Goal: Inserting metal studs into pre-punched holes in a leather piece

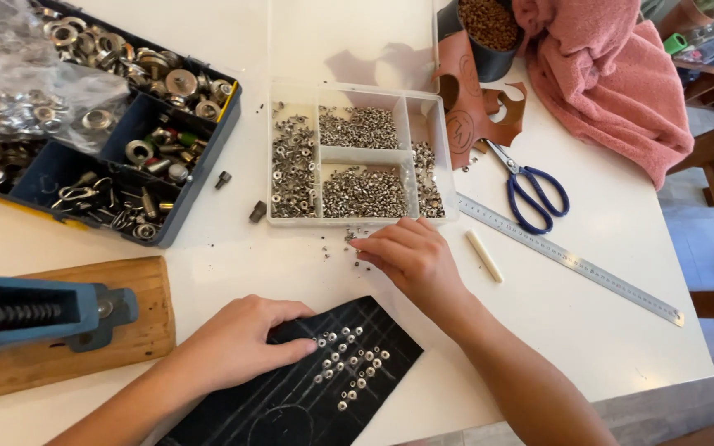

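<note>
The left hand (237,343) is laid flat, fingers extended, on a black sheet (307,388) at the near edge of the white bench (605,330); nothing is grasped. Small silver rivets (353,359) are seated in rows in the sheet. The right hand (411,256) is placed over loose rivets (336,248) scattered on the bench just in front of a clear tray (357,161); its fingertips are curled down among them, but whether one is pinched cannot be told. Scissors (530,190) and a ruler (572,260) are noted to the right, a blue case (101,124) to the left.
</note>
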